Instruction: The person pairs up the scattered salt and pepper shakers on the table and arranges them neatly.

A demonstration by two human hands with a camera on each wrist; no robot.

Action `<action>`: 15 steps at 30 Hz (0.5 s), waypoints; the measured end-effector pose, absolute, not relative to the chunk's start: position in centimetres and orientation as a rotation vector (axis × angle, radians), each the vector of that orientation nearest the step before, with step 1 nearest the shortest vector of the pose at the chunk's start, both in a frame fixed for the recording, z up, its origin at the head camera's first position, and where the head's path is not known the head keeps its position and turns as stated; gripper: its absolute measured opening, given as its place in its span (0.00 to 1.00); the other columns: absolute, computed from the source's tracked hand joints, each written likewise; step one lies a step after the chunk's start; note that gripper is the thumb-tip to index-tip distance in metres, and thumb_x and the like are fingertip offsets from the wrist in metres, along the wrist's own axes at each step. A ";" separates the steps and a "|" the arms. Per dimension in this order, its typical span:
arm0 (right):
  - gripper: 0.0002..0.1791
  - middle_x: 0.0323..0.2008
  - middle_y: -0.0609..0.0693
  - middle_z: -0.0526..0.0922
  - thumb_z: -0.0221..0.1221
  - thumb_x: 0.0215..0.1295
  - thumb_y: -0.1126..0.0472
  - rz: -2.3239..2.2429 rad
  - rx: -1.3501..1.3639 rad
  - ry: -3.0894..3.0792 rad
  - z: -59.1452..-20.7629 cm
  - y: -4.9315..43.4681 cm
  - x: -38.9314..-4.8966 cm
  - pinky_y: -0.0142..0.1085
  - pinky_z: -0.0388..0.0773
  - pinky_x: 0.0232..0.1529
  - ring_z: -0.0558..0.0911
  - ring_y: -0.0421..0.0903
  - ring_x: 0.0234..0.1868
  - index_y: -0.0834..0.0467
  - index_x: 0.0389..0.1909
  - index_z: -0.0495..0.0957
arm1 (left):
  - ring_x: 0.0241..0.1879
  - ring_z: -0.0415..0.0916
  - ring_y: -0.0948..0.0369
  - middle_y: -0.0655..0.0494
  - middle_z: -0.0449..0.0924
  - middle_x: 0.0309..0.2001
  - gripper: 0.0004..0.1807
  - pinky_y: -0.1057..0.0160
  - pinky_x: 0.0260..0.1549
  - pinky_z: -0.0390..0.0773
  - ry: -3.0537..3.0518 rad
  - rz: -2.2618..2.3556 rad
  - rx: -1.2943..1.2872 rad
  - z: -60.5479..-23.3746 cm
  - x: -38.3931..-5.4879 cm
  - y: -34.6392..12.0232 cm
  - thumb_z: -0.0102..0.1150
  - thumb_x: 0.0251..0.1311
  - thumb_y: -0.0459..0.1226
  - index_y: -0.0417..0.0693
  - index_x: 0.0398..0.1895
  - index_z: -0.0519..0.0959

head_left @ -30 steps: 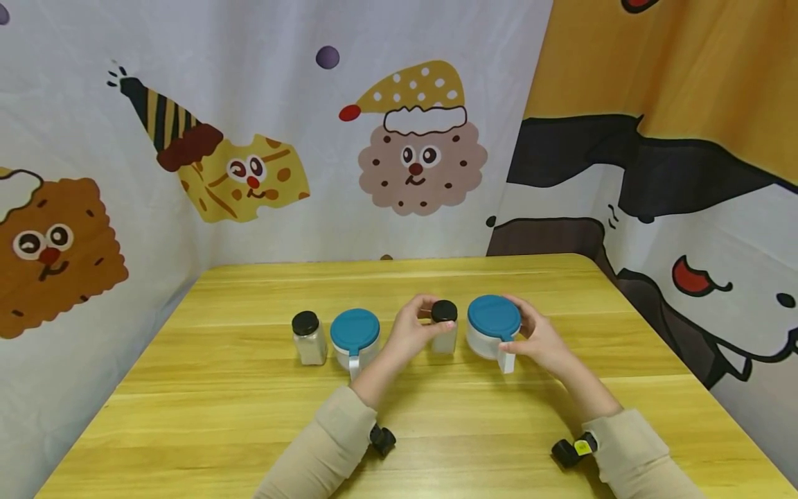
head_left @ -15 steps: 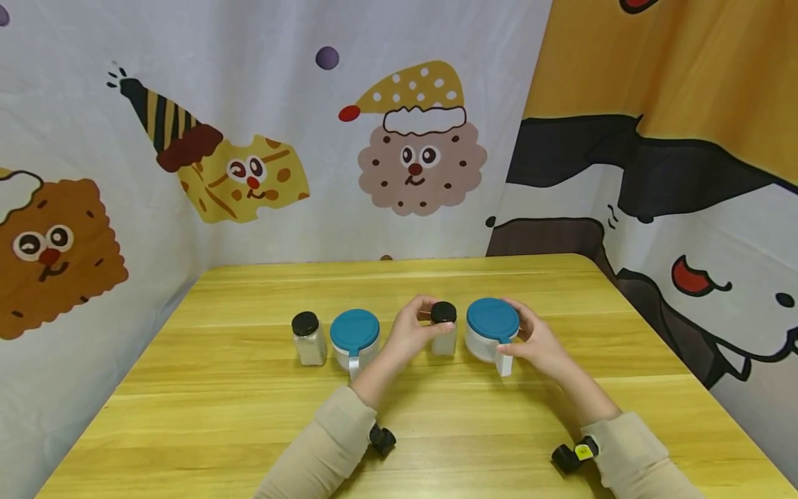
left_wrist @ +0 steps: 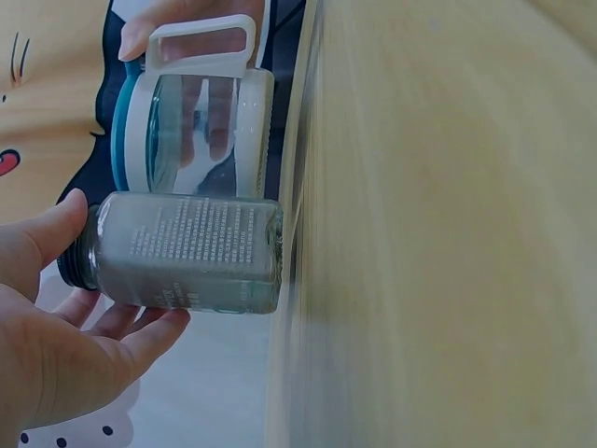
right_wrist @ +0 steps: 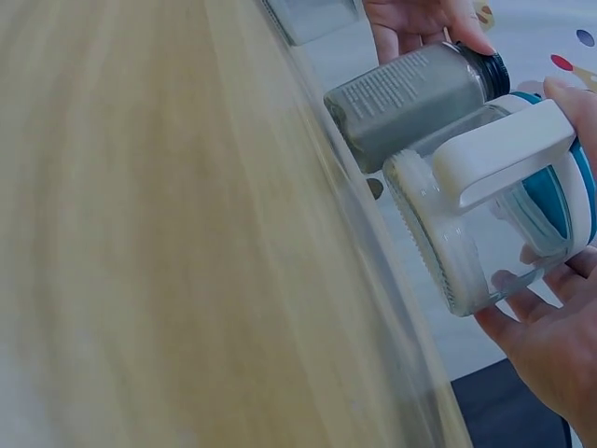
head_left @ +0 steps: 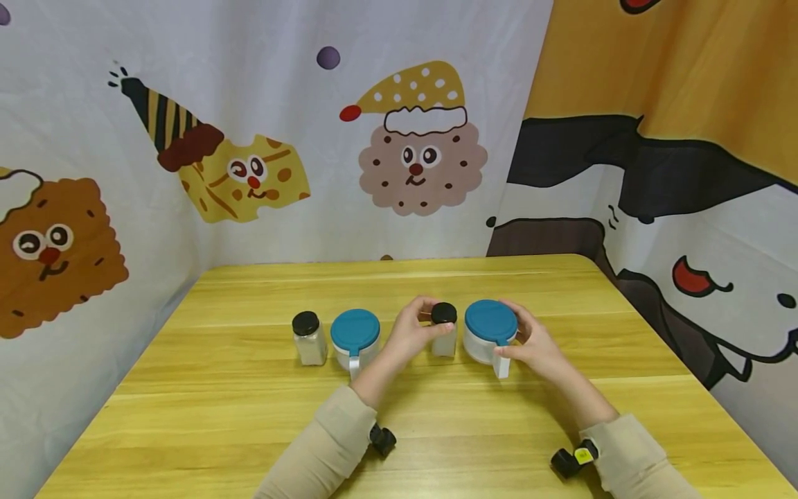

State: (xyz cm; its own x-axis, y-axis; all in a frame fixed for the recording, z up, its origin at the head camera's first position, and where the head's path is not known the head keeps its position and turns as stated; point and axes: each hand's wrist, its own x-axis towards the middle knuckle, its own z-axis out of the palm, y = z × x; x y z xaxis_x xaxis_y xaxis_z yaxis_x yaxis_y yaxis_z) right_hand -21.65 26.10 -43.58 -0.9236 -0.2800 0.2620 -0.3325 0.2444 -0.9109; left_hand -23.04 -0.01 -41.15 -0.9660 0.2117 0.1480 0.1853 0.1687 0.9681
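Note:
My left hand (head_left: pixel 411 331) grips a small glass jar (head_left: pixel 445 342) with a black cap, thumb on the near side and fingers on the left and behind. Just right of it stands a clear glass canister (head_left: pixel 480 348) with a blue lid and a white handle facing me. My right hand (head_left: pixel 535 342) holds this canister from its right side, the thumb by the handle. In the left wrist view the jar (left_wrist: pixel 191 252) shows printed text and greyish contents. The canister looks see-through in the right wrist view, its white handle (right_wrist: pixel 504 154) in front.
Left of my left hand, a second blue-lidded canister (head_left: pixel 355 333) stands beside another black-capped jar (head_left: pixel 309 343) with pale contents. All rest on a wood-grain table (head_left: pixel 249 416). Behind it hangs a cartoon-printed curtain (head_left: pixel 262 83).
My right hand has shifted the canister slightly left and towards me, closer to the jar. The left hand and its jar have hardly moved.

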 end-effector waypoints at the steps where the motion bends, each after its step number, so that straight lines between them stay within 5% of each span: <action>1: 0.48 0.64 0.65 0.64 0.69 0.51 0.71 1.807 0.599 -2.440 -43.6 26.1 -21.6 0.24 0.67 0.53 0.72 0.37 0.54 0.63 0.71 0.54 | 0.47 0.73 0.55 0.56 0.76 0.45 0.22 0.56 0.44 0.75 2.384 1.969 0.402 -41.1 -23.0 0.0 0.71 0.53 0.36 0.46 0.50 0.76; 15: 0.48 0.64 0.67 0.64 0.69 0.52 0.71 1.810 0.584 -2.439 -43.9 25.9 -21.4 0.24 0.68 0.52 0.72 0.37 0.54 0.64 0.72 0.53 | 0.47 0.73 0.54 0.55 0.76 0.46 0.23 0.57 0.44 0.76 2.393 1.945 0.383 -41.1 -22.9 0.0 0.72 0.52 0.36 0.46 0.51 0.75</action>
State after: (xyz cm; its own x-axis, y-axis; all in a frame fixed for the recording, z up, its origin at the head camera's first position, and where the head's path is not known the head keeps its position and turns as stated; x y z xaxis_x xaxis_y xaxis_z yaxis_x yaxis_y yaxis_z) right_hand -21.39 25.88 -43.91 -0.9276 -0.2690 0.2593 -0.3261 0.2442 -0.9133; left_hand -22.95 0.00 -41.07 -0.9691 0.2115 0.1274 0.1679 0.1863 0.9680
